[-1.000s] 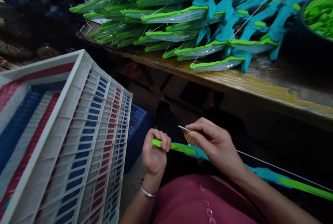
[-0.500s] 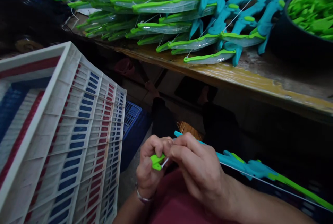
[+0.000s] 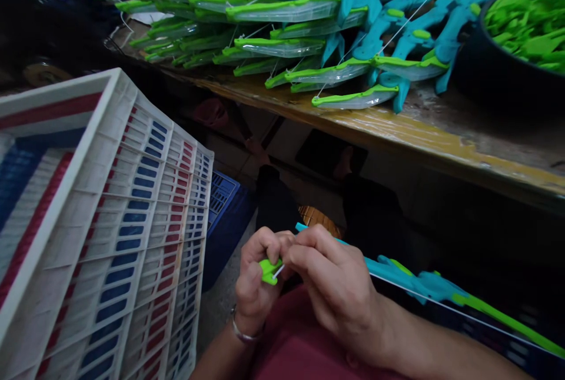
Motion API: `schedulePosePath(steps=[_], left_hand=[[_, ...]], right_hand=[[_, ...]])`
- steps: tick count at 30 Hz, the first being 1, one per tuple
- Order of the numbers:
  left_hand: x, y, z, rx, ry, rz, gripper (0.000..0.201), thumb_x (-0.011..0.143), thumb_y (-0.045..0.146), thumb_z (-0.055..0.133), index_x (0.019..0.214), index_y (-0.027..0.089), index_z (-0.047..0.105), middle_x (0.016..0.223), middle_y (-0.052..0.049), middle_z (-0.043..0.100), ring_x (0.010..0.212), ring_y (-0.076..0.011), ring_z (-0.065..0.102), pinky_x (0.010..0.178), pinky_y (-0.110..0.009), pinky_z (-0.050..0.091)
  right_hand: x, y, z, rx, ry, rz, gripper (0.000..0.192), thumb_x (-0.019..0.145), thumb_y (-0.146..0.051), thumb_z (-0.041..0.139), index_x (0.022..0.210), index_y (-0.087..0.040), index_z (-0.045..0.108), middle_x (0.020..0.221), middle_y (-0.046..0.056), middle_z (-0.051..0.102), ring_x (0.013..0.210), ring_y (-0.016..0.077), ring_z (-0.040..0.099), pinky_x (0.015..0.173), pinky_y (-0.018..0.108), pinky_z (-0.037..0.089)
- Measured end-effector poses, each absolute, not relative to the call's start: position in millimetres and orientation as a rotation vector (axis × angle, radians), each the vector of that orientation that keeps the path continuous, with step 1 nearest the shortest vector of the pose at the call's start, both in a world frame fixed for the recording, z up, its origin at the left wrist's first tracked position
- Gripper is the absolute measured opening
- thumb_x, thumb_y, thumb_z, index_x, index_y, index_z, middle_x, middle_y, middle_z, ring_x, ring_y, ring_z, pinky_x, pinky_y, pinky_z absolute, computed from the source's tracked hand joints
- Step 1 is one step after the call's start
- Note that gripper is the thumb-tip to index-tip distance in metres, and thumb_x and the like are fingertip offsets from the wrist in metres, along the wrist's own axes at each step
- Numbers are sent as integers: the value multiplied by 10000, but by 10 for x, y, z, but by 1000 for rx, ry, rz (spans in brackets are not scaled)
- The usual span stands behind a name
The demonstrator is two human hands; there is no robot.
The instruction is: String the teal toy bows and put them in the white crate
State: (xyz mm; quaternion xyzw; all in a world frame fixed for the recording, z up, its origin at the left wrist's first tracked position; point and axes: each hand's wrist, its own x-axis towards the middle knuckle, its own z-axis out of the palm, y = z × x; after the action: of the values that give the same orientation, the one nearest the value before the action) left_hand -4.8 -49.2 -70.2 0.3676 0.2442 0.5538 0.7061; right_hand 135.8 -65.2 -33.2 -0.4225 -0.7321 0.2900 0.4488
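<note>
A toy bow with a teal grip (image 3: 435, 286) and green limbs lies across my lap, partly behind my hands and right forearm. My left hand (image 3: 260, 271) is closed round its green limb tip (image 3: 268, 272), thumb pressed against the plastic. From that tip a short piece of white string (image 3: 278, 271) runs to the fingers of my right hand (image 3: 331, 277), which are pinched together on it. Both hands touch at the fingertips, so the string's end is hidden. Along the bow's far limb, the white bowstring (image 3: 477, 314) stretches to the right.
Many similar toy bows (image 3: 282, 47) are piled on a wooden table (image 3: 441, 139) ahead. A dark tub (image 3: 489, 68) of green plastic parts (image 3: 529, 24) stands at its right. To my left is a large slatted crate (image 3: 132, 221), with a blue crate (image 3: 225, 197) behind it.
My left hand and the green limb tip have shifted slightly right and up, closer to my right hand. The right hand keeps its pinch on the string.
</note>
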Motion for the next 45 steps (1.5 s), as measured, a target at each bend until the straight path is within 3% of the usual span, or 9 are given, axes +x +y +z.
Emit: schedulePosePath(steps=[13, 23, 32, 36, 45], left_hand=[[-41, -494, -702, 792, 555, 1210, 366, 896, 526, 604, 762, 227, 442, 627, 12, 405, 618, -168, 349, 634, -324, 327], [-68, -541, -696, 801, 568, 1204, 347, 882, 518, 607, 766, 221, 470, 682, 1, 428, 638, -164, 340, 615, -305, 306], [-30, -470, -552, 771, 581, 1184, 344, 873, 453, 666, 721, 211, 475, 611, 43, 347, 554, -123, 277, 572, -272, 306], [-39, -475, -554, 769, 609, 1179, 359, 862, 445, 675, 694, 206, 467, 611, 49, 355, 523, -106, 227, 585, -282, 336], [-31, -507, -632, 733, 573, 1205, 341, 893, 486, 643, 762, 216, 482, 649, 33, 364, 604, -134, 291, 627, -273, 359]], right_hand=[[1355, -653, -370, -1035, -1904, 629, 264, 1052, -141, 396, 1164, -196, 629, 995, 67, 645, 866, 177, 634, 665, 294, 534], [1342, -625, -347, -975, -1860, 712, 219, 1032, -133, 399, 1083, -174, 607, 974, 56, 600, 808, 157, 580, 658, 278, 511], [1296, -617, -291, -960, -1809, 764, 184, 1000, -57, 420, 940, -162, 559, 871, 39, 533, 760, 149, 495, 639, 298, 442], [1293, -606, -282, -959, -1801, 771, 182, 995, -47, 428, 948, -158, 564, 866, 41, 529, 763, 152, 499, 641, 300, 435], [1281, -594, -309, -960, -1831, 761, 181, 1007, -73, 451, 953, -136, 611, 866, 57, 565, 754, 153, 509, 648, 299, 446]])
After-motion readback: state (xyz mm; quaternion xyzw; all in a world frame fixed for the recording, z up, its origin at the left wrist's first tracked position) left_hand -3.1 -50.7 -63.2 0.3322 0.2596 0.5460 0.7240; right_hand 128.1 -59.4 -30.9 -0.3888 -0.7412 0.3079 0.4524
